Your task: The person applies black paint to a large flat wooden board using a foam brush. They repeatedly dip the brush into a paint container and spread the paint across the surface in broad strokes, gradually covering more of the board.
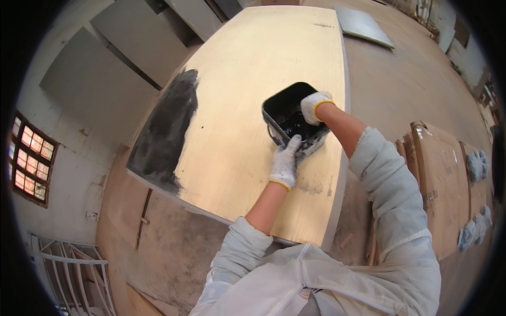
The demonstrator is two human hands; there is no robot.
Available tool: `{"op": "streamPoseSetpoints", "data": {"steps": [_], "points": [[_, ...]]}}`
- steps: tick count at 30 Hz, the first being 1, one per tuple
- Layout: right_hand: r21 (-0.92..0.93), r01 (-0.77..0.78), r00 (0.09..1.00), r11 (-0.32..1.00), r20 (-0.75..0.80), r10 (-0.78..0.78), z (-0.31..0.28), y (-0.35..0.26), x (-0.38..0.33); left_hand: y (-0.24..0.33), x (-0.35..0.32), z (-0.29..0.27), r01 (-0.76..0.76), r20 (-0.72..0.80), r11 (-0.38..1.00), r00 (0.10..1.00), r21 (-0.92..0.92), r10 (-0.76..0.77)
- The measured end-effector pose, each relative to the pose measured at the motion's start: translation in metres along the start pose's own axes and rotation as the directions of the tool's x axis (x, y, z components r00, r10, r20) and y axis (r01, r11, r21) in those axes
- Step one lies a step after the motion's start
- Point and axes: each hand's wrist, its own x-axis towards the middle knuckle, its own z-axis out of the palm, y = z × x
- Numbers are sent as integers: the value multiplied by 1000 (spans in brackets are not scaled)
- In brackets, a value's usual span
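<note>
Pale wooden board [247, 105], partly painted black; black tub [287, 113] on it.

Tub [287, 113] on board [247, 95], right of painted patch [168, 126].

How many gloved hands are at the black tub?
2: the left hand grips the near rim of the black tub; the right hand reaches inside it. None seems hidden.

Soft, even daylight fills the room, the small red-framed barred window [29, 164] glows overexposed at left, and fisheye bending darkens the blurred rim.
</note>
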Motion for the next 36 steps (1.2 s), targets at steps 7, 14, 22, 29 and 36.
{"op": "streamPoseSetpoints", "data": {"steps": [7, 14, 22, 29, 36], "points": [[-106, -6, 998, 994, -65, -1, 37, 23, 67, -10, 36, 29, 0, -81, 996, 997, 85, 7], [-199, -79, 995, 977, -79, 64, 26, 52, 62, -27, 73, 48, -67, -70, 976, 994, 208, 83], [19, -282, 940, 959, -194, 280, -9, 66, -8, -46, 119, 53, -129, -1, 950, 991, 284, 135], [149, -331, 765, 932, -537, 357, -10, 91, -71, -34, 54, 6, -36, 46, 836, 999, 547, 13], [397, -106, 779, 912, -537, 325, -39, -9, -124, -11, -115, -166, -216, 66, 197, 818, 956, 572]]}}
